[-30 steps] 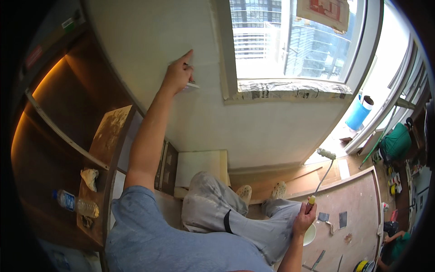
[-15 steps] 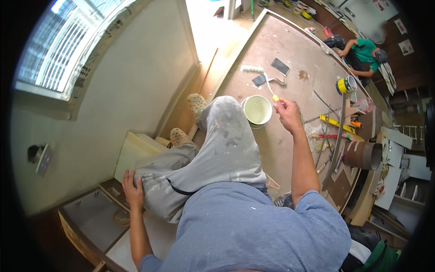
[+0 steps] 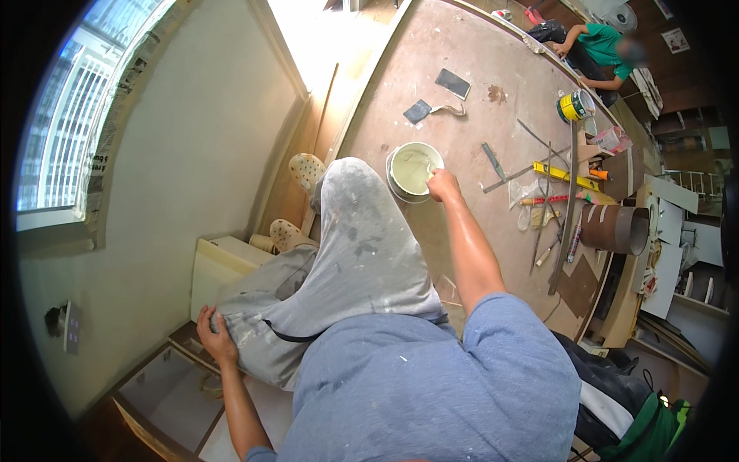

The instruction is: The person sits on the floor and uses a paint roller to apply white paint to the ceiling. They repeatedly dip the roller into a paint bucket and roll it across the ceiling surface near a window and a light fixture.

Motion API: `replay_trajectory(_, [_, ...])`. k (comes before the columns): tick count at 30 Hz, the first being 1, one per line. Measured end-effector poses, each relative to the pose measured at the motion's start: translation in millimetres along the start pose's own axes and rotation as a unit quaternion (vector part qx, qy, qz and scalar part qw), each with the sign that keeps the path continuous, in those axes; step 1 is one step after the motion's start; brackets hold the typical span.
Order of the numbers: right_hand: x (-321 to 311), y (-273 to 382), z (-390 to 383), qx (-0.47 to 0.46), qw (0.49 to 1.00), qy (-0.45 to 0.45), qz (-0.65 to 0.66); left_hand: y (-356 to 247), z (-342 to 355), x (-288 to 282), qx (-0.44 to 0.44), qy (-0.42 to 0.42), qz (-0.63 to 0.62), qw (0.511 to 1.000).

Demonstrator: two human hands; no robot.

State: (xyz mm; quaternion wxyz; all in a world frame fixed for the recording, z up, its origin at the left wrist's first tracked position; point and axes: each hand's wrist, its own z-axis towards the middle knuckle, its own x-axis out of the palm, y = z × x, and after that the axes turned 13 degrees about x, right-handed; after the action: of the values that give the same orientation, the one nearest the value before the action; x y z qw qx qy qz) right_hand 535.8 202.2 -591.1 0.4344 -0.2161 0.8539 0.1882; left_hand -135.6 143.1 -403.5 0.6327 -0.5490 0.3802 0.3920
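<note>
My right hand [image 3: 444, 185] grips the roller's handle at the right side of the white bucket [image 3: 391, 179], which holds pale paint. The roller [image 3: 417, 165] is down inside the bucket, its head partly hidden in the paint. My left hand [image 3: 216, 337] rests at the edge of my paint-marked grey trousers [image 3: 366, 254], fingers apart and holding nothing. The bucket stands on a large dusty board [image 3: 479, 46], just beyond my raised knee.
A co-worker [image 3: 604, 46] in green sits at the upper right. Knives, a yellow level [image 3: 566, 175], a paint can [image 3: 573, 105], strips and a curved brown sheet [image 3: 613, 229] lie on the board. A wall [image 3: 177, 162] with a taped window and loose wall panel [image 3: 71, 327] is on the left.
The view has swung down and right. My left hand has come off the wall to my trousers. My right hand has lowered the roller into the bucket.
</note>
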Motion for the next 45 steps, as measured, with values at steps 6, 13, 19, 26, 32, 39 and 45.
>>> replay_trajectory(6, [24, 10, 30, 0.091, 0.995, 0.045, -0.013, -1, 4, 3, 0.006, -0.005, 0.0, 1.0])
replay_trajectory(13, [5, 12, 0, 0.073, 0.997, 0.015, 0.032, 3, 2, 3, 0.009, -0.01, -0.006, 1.0])
replay_trajectory(19, [23, 12, 19, 0.093, 0.994, 0.06, -0.017, -3, 6, 2, 0.006, -0.004, -0.021, 1.0])
replay_trajectory(26, [18, 7, -2, 0.078, 0.994, 0.005, 0.077, -8, 13, 3, 0.008, -0.012, -0.028, 1.0])
replay_trajectory(32, [14, 5, -15, 0.04, 0.998, 0.012, 0.057, -3, 5, 2, 0.004, -0.014, -0.012, 1.0])
replay_trajectory(39, [21, 3, 3, 0.063, 0.997, 0.033, 0.026, -6, 12, 2, 0.007, -0.019, -0.025, 0.999])
replay_trajectory(45, [14, -2, -3, 0.045, 0.997, 0.007, 0.064, -6, 9, 4, 0.002, -0.025, -0.027, 0.999])
